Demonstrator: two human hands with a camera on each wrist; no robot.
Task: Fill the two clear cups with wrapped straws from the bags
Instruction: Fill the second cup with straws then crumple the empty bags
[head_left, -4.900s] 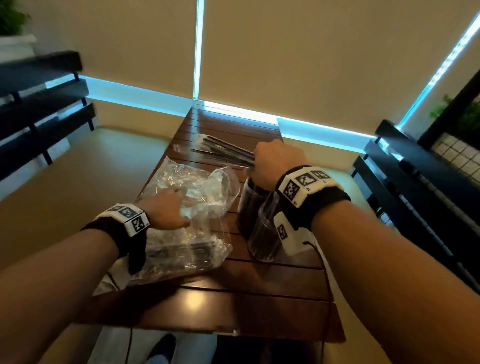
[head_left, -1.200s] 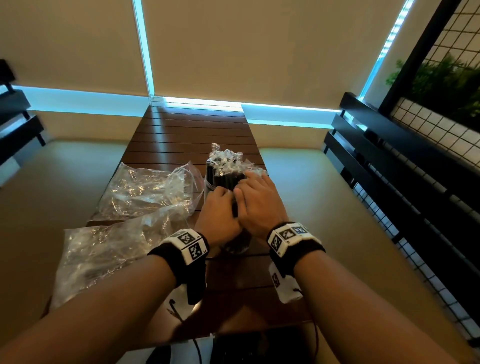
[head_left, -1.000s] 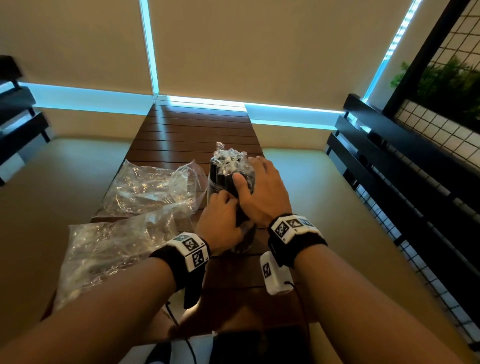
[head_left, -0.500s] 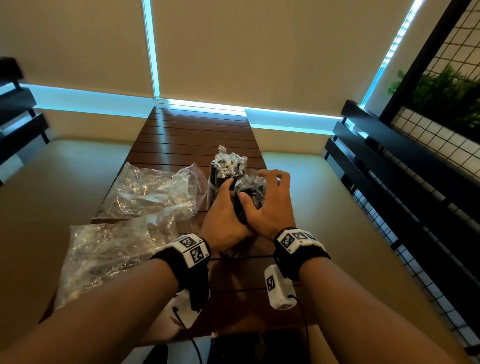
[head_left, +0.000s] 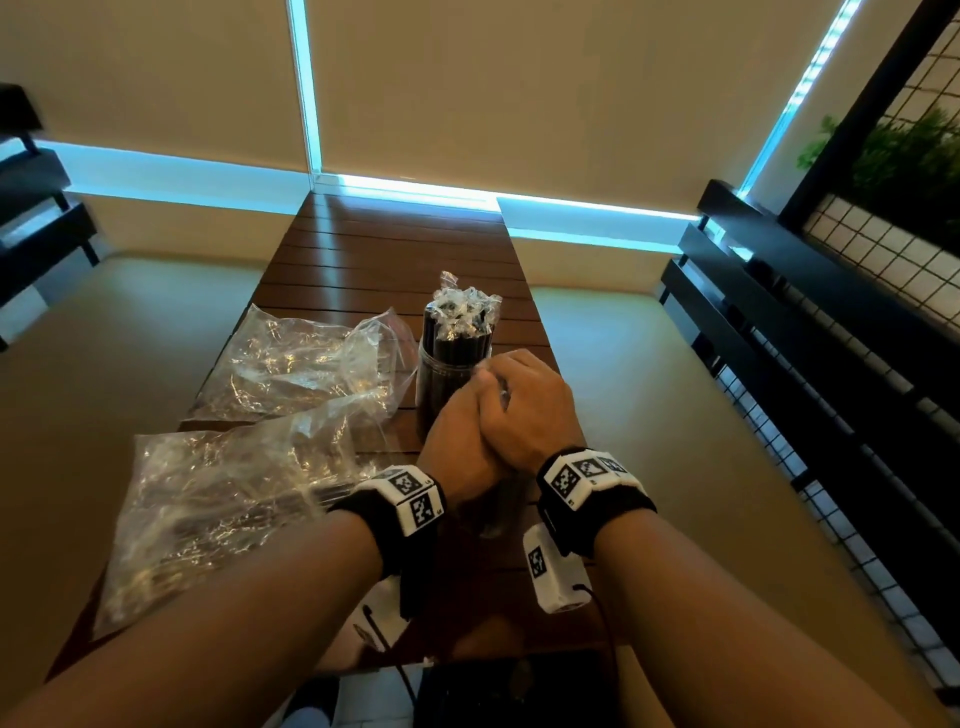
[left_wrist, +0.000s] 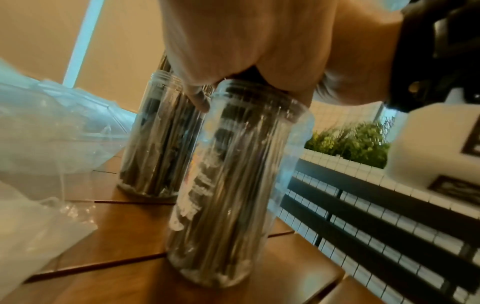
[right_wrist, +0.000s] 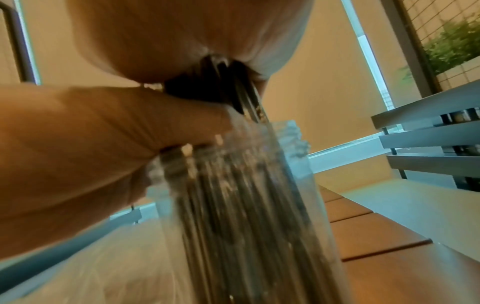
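Observation:
Two clear cups stand on the wooden slat table (head_left: 384, 249). The far cup (head_left: 441, 384) holds black wrapped straws whose crinkled tops (head_left: 465, 309) stick out. The near cup (left_wrist: 233, 185) is packed with wrapped straws too; in the head view my hands hide most of it. My left hand (head_left: 457, 441) and right hand (head_left: 530, 405) are clasped side by side over it, both curled round the straw tops (right_wrist: 233, 92) just above the rim. The right wrist view shows the straw bundle running down into the cup (right_wrist: 246, 205).
Two crumpled clear plastic bags lie left of the cups, one further back (head_left: 306, 358) and one nearer (head_left: 218, 499) with a few dark straws inside. Black slatted railing (head_left: 779, 364) runs along the right of the narrow table. The far table end is bare.
Half a second ago my right fingers were spread over the near cup's straw tops. Both hands have since closed together over them, hiding the tops.

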